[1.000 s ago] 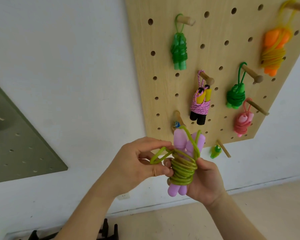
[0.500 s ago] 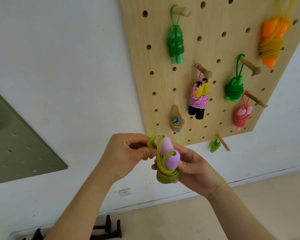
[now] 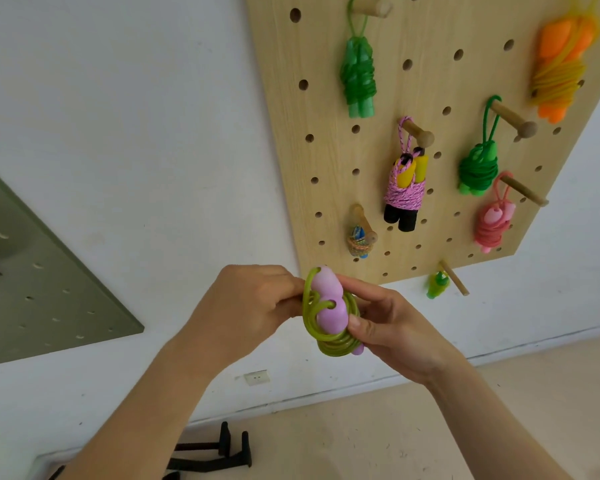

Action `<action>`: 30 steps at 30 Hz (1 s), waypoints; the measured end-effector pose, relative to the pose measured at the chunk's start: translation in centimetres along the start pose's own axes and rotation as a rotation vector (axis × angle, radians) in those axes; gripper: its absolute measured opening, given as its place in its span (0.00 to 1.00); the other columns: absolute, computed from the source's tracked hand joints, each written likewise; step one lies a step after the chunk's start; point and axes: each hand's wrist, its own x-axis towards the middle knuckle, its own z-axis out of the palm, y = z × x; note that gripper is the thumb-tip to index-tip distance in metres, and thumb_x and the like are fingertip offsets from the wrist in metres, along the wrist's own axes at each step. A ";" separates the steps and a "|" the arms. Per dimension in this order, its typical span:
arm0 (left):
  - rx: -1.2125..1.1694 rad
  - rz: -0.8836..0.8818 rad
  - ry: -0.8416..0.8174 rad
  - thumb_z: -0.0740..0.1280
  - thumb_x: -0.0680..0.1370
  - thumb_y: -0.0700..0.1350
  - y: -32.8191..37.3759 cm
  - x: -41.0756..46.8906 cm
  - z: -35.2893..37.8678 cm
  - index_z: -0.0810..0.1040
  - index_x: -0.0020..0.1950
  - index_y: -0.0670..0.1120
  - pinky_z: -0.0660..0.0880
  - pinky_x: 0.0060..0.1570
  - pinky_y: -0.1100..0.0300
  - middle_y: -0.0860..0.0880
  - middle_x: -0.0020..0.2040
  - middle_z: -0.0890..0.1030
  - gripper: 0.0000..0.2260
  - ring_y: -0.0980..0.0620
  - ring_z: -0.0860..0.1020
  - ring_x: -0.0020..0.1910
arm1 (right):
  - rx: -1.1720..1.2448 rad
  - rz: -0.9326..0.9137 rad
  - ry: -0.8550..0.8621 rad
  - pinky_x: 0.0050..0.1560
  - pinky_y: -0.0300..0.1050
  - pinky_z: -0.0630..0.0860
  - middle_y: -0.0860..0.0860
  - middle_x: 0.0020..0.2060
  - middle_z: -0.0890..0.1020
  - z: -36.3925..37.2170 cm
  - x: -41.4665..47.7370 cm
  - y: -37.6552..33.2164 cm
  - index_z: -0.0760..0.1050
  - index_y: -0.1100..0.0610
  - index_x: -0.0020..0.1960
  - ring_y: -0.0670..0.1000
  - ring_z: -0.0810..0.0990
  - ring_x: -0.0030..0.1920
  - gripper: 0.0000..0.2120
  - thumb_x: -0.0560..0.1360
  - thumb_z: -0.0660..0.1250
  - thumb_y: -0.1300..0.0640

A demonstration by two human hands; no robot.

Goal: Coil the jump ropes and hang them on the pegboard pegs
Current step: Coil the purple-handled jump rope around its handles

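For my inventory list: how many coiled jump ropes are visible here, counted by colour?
Green jump ropes: 3
Pink jump ropes: 2
Orange-and-yellow jump rope: 1
Multicoloured jump rope: 1
Lime jump rope, lilac handles, held: 1
Total: 8

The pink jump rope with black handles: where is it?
Head view, right of centre: the pink jump rope hangs on a pegboard peg, between the translucent green rope and the dark green rope.
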 end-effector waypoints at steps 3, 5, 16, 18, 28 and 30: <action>-0.197 -0.221 -0.031 0.75 0.68 0.49 0.2 0.3 -1.2 0.84 0.39 0.52 0.68 0.32 0.70 0.55 0.33 0.80 0.03 0.57 0.76 0.32 | -0.099 0.011 -0.021 0.38 0.48 0.66 0.57 0.57 0.82 0.1 0.2 -0.2 0.73 0.50 0.69 0.55 0.75 0.49 0.26 0.71 0.72 0.54; -0.292 -0.308 -0.028 0.79 0.65 0.43 0.6 0.5 -1.4 0.84 0.37 0.51 0.70 0.31 0.70 0.55 0.32 0.81 0.06 0.56 0.78 0.32 | -0.149 0.016 -0.016 0.37 0.47 0.66 0.58 0.58 0.81 0.1 0.2 -0.1 0.74 0.49 0.68 0.55 0.74 0.49 0.25 0.72 0.71 0.57; -0.771 -0.595 -0.118 0.75 0.67 0.31 -0.7 0.3 0.8 0.84 0.33 0.49 0.76 0.36 0.64 0.49 0.32 0.83 0.12 0.56 0.81 0.33 | -0.334 0.029 0.059 0.37 0.34 0.73 0.48 0.53 0.84 0.2 -0.5 -0.8 0.73 0.54 0.69 0.45 0.79 0.45 0.23 0.75 0.69 0.63; -0.849 -0.578 -0.188 0.74 0.70 0.34 -0.9 -0.1 0.8 0.86 0.43 0.49 0.78 0.44 0.62 0.47 0.42 0.86 0.10 0.52 0.84 0.43 | -0.338 -0.001 0.107 0.47 0.38 0.78 0.48 0.58 0.82 0.2 -0.5 -0.7 0.73 0.56 0.69 0.45 0.82 0.55 0.23 0.75 0.68 0.66; -0.569 -0.725 -0.044 0.67 0.78 0.50 0.1 -1.0 4.4 0.85 0.43 0.54 0.80 0.47 0.51 0.51 0.38 0.85 0.08 0.51 0.83 0.40 | -0.986 -0.140 0.466 0.49 0.26 0.69 0.43 0.48 0.77 0.8 -0.9 1.9 0.73 0.44 0.67 0.40 0.76 0.47 0.25 0.72 0.73 0.54; -0.259 -0.628 -0.080 0.62 0.80 0.52 -0.1 -1.2 5.4 0.82 0.40 0.50 0.78 0.41 0.51 0.49 0.33 0.82 0.13 0.47 0.80 0.36 | -1.073 -0.123 0.503 0.48 0.36 0.73 0.44 0.48 0.75 1.1 -1.2 2.3 0.72 0.43 0.68 0.44 0.76 0.45 0.26 0.72 0.73 0.54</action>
